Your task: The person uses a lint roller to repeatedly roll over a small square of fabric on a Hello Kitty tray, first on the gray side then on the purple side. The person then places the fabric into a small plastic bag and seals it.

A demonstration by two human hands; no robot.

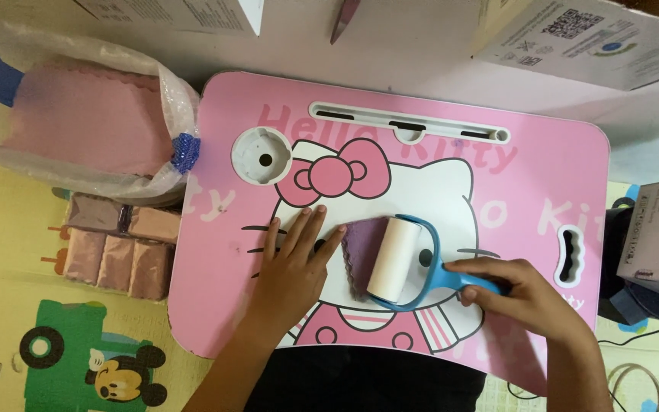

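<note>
Pink lap table (528,183): left hand (295,263) fingers spread flat on purple cloth (358,248), right hand (516,294) fingers wrapped around blue lint roller (409,263).

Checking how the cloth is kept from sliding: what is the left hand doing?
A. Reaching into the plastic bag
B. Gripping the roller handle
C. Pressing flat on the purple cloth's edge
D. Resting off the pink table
C: the left hand lies flat on the purple cloth, while the right hand holds the blue lint roller.

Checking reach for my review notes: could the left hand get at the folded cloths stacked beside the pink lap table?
Probably yes. The left hand presses the purple cloth on the pink lap table; the folded cloths lie just off its left edge, uncovered, with nothing between.
</note>
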